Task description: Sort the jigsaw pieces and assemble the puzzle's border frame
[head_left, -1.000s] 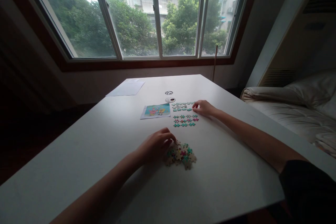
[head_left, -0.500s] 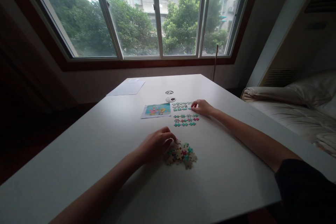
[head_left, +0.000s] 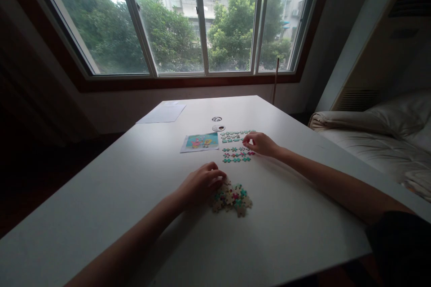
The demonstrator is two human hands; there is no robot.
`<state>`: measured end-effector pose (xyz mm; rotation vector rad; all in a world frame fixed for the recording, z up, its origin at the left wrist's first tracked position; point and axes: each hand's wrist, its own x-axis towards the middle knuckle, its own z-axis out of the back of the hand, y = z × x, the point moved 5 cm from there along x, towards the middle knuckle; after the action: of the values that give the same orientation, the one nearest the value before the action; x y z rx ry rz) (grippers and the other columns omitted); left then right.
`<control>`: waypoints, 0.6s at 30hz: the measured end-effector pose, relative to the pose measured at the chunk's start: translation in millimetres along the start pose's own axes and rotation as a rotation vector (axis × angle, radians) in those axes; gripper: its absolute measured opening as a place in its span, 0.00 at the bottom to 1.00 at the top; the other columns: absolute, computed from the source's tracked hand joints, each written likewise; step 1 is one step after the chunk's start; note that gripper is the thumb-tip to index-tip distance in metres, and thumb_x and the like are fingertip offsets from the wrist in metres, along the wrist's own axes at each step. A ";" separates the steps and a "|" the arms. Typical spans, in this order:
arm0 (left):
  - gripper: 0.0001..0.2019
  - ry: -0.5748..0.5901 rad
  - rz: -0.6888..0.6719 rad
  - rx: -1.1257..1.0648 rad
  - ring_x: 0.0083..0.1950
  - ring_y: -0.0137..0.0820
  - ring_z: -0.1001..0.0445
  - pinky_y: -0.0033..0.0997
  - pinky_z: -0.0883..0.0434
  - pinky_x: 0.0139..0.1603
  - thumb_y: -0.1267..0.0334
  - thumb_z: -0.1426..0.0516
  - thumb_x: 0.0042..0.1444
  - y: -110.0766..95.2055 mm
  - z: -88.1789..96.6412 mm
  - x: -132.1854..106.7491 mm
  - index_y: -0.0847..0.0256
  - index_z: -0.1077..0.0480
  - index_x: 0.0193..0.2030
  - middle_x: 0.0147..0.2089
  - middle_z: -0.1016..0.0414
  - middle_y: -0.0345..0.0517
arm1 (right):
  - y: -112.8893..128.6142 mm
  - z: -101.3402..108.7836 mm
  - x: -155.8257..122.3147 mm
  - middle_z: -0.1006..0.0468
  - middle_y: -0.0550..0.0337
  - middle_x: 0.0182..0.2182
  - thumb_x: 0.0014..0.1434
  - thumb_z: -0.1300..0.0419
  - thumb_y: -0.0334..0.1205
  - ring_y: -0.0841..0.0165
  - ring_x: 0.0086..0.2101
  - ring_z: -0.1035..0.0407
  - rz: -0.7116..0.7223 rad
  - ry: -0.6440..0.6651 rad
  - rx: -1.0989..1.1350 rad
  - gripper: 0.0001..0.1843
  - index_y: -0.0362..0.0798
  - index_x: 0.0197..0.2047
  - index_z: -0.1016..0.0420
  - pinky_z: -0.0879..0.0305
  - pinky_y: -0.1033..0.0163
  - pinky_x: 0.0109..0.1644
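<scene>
A loose heap of jigsaw puzzle pieces (head_left: 232, 199), pale backs mixed with green and pink faces, lies in front of me. My left hand (head_left: 204, 184) rests at the heap's upper left edge. Its fingers are curled in, with a pale puzzle piece (head_left: 227, 182) at the fingertips. Farther off, pieces stand in neat rows (head_left: 236, 154), green and pink, with paler green rows (head_left: 232, 136) behind them. My right hand (head_left: 261, 144) hovers at the right end of these rows, thumb and forefinger bent but apart, with no piece visible between them.
A colourful cartoon picture sheet (head_left: 202, 141) lies left of the rows. Two small round items (head_left: 218, 128) are beyond it. White paper (head_left: 161, 113) lies at the far left of the white table (head_left: 141, 179). A bed with a pale cover (head_left: 363, 139) stands to the right.
My right hand has drawn back slightly toward me from the paler rows, uncovering their right end. My left hand has barely shifted at the heap.
</scene>
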<state>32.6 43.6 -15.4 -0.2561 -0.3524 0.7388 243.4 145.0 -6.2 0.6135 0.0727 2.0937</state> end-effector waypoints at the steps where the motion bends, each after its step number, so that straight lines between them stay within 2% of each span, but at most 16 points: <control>1: 0.10 -0.005 -0.001 0.004 0.36 0.29 0.31 0.26 0.34 0.36 0.65 0.49 0.58 -0.7 0.7 0.5 0.55 0.29 0.44 0.41 0.33 0.45 | 9.4 2.0 -6.5 0.26 0.61 0.31 0.54 0.44 0.38 0.76 0.25 0.36 0.037 -0.009 0.016 0.06 0.48 0.33 0.26 0.41 0.70 0.30; 7: 0.08 -0.024 -0.059 0.116 0.35 0.30 0.32 0.27 0.35 0.35 0.62 0.48 0.59 -9.7 8.2 4.0 0.54 0.28 0.40 0.38 0.32 0.44 | 60.2 10.0 -42.1 0.26 0.60 0.28 0.55 0.44 0.35 0.76 0.24 0.36 0.235 -0.014 0.101 0.05 0.47 0.33 0.26 0.40 0.70 0.29; 12: 0.08 -0.047 -0.097 0.200 0.34 0.29 0.33 0.27 0.37 0.33 0.66 0.49 0.59 -13.1 10.4 6.0 0.58 0.28 0.36 0.35 0.32 0.45 | 80.0 11.8 -47.8 0.27 0.61 0.27 0.55 0.45 0.35 0.76 0.24 0.36 0.290 -0.021 0.141 0.06 0.47 0.31 0.27 0.39 0.70 0.30; 18: 0.08 -0.172 0.028 -0.031 0.31 0.27 0.34 0.25 0.36 0.32 0.68 0.50 0.58 -6.9 12.4 8.8 0.62 0.31 0.33 0.34 0.32 0.44 | 90.8 8.2 -49.3 0.26 0.62 0.27 0.56 0.44 0.39 0.75 0.24 0.36 0.258 -0.020 0.176 0.06 0.48 0.34 0.27 0.38 0.68 0.33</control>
<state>37.8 46.0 0.3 -0.2274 -0.5250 0.7851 199.3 52.0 6.9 0.7847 0.1759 2.3467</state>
